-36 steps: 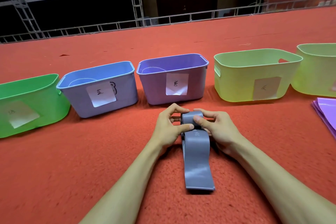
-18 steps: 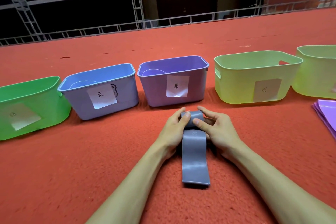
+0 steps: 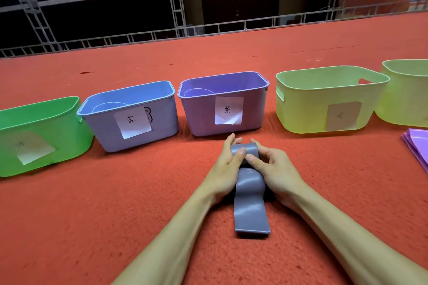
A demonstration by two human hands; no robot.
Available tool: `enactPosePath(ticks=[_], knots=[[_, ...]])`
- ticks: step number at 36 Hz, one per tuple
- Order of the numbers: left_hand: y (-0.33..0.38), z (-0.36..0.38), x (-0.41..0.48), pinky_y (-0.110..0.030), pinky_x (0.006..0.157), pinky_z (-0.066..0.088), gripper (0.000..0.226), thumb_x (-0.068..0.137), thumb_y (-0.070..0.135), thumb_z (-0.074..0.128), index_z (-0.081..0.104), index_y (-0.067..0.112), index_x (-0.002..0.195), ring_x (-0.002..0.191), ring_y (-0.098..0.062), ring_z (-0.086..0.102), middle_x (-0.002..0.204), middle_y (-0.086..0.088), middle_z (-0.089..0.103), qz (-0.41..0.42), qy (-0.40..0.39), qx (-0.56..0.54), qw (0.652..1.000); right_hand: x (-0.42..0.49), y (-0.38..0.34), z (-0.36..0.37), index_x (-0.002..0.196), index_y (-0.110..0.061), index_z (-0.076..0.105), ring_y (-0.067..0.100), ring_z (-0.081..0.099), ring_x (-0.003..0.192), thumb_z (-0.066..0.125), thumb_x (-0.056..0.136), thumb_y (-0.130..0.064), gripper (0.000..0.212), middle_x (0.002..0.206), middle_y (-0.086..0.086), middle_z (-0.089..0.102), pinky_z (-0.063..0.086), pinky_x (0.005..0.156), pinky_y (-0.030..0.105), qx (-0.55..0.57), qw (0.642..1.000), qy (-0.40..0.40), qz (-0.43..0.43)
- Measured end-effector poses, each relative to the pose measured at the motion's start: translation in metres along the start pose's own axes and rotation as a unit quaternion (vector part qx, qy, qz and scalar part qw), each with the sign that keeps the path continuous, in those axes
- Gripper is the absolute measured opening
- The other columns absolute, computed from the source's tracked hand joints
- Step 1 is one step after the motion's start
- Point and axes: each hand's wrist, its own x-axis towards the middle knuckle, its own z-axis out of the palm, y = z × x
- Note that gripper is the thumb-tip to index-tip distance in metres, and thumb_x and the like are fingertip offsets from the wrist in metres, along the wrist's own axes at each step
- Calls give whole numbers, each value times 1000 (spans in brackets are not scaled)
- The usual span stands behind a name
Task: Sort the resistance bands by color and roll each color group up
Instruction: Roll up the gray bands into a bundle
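A grey resistance band (image 3: 251, 206) lies on the red carpet in front of me, its far end wound into a roll. My left hand (image 3: 228, 166) and my right hand (image 3: 273, 169) both grip that roll, thumbs meeting on top and fingers curled over its far side. The loose tail, wavy near the hands, runs toward me and ends at a folded edge. A stack of purple bands (image 3: 418, 146) lies flat at the right edge, untouched.
Five labelled bins stand in a row beyond my hands: green (image 3: 37, 122), blue (image 3: 129, 97), purple (image 3: 222, 85), pale yellow-green (image 3: 324, 81) and another pale one (image 3: 405, 71) at the right edge. Metal railing runs along the carpet's far edge.
Both hands have kept turning the roll; the loose tail has grown shorter and its near end has slid toward the hands.
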Motion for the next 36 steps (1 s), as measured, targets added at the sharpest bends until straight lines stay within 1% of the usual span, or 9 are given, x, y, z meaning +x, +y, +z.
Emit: enactPosePath(ticks=[4,7,11,17,20,24,28,32,36], knots=[[3,-3,0,-25,111,33,50,104,25,37,19,16,149,132,-10,42,146,5,36,-1,-23,9,1000,-3,-4,2,137,-6,49,3,62,105,61,90,-1,49,125,1,64,49,95,24,71,997,30,13],[3,-3,1,-32,109,38,56,100,36,47,25,19,148,127,-13,49,142,-1,45,-13,-14,-3,1000,-4,-6,2,134,-4,52,14,64,107,62,86,4,50,117,5,68,50,98,32,99,993,55,17],[-1,-6,5,-36,100,49,41,96,33,57,46,23,134,110,-13,62,124,-3,63,-21,4,-18,1000,-3,-5,0,129,-5,56,14,63,108,66,82,7,50,118,5,67,50,98,37,121,990,77,14],[-3,-13,5,-39,87,56,44,80,39,65,56,32,123,110,-17,64,116,-1,68,-24,0,-36,999,-4,-5,-2,121,-11,59,7,68,79,65,78,13,50,108,0,70,57,64,26,201,977,56,51],[-3,-15,4,-33,72,56,41,85,29,68,57,29,124,101,-16,66,116,-5,67,-28,-8,-53,998,-3,-4,-3,121,-12,61,13,69,82,65,77,15,51,108,4,71,60,70,32,217,973,43,71],[-5,-17,5,-35,76,58,46,81,27,71,58,28,125,101,-17,65,118,-4,66,-30,-10,-58,998,-2,-4,-4,125,-11,60,20,68,93,65,76,16,56,107,8,72,55,84,42,218,971,39,90],[-5,-19,5,-16,64,52,43,90,10,66,55,19,130,85,3,64,116,-2,65,-10,-22,-59,998,-1,-7,-7,130,-10,55,24,68,88,63,76,18,61,106,16,70,59,68,30,252,960,17,120],[-6,-19,4,-16,71,54,48,86,7,70,57,18,130,100,-7,62,119,-6,65,21,-13,-31,999,-1,-12,-9,131,-13,53,24,70,81,59,79,19,62,101,17,71,54,56,24,258,953,-14,156],[-6,-19,5,-13,78,49,49,83,3,71,58,18,128,101,-7,63,118,-6,66,43,-10,-16,999,-1,-14,-12,132,-20,51,28,71,87,61,84,5,55,103,15,72,57,79,35,258,951,-45,163]])
